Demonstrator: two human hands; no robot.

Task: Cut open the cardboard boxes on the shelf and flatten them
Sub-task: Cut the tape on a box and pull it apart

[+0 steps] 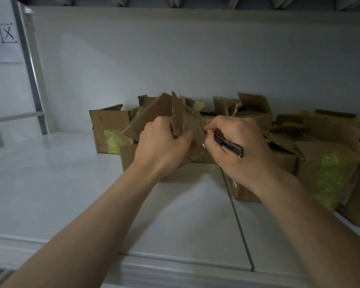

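Note:
My left hand [164, 144] grips a small brown cardboard box [187, 121] whose flaps stand open, holding it up above the white shelf [50, 183]. My right hand [237, 146] holds a dark utility knife [230, 145], its front end against the box's right edge; the blade itself is hidden by my fingers. Under the held box lies a flat piece of cardboard [129, 156].
Several more opened cardboard boxes, some with yellow tape, crowd the back and right of the shelf: one at the left [108, 132], one at the right [328, 169]. A white wall closes the back. A metal upright [32, 65] stands at the left. A seam [237, 221] runs across the shelf.

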